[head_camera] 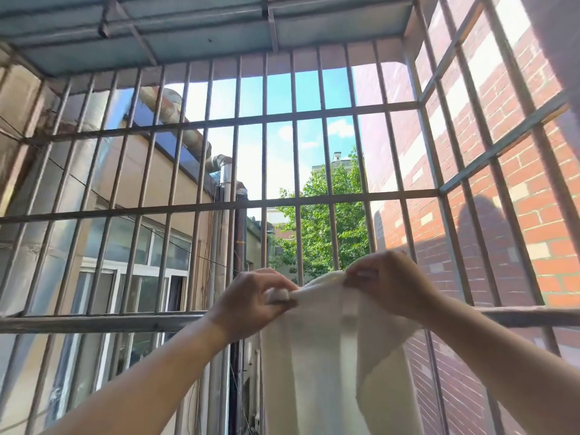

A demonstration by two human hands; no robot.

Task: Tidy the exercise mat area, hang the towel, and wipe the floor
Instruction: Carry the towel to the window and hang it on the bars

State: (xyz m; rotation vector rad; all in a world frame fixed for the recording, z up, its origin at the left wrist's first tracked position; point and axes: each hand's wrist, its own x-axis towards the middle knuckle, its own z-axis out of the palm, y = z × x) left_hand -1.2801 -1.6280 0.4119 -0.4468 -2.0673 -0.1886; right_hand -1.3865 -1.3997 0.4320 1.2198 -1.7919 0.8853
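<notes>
A white towel (326, 356) hangs down in front of me, lower centre of the head view. My left hand (251, 299) pinches its upper left corner, and my right hand (389, 282) pinches its top edge further right. Both hands are raised inside a metal window cage, just above a thick horizontal rail (94, 323). The towel's top edge is stretched between the two hands. Whether the cloth lies over the rail I cannot tell, since the towel and my arms hide that stretch of it.
Vertical and horizontal metal bars (295, 171) enclose the space ahead, left and right, under a panel roof (188, 29). A red brick wall (518, 189) stands beyond the bars on the right, a beige building with windows (131, 252) on the left, a tree (317, 233) ahead.
</notes>
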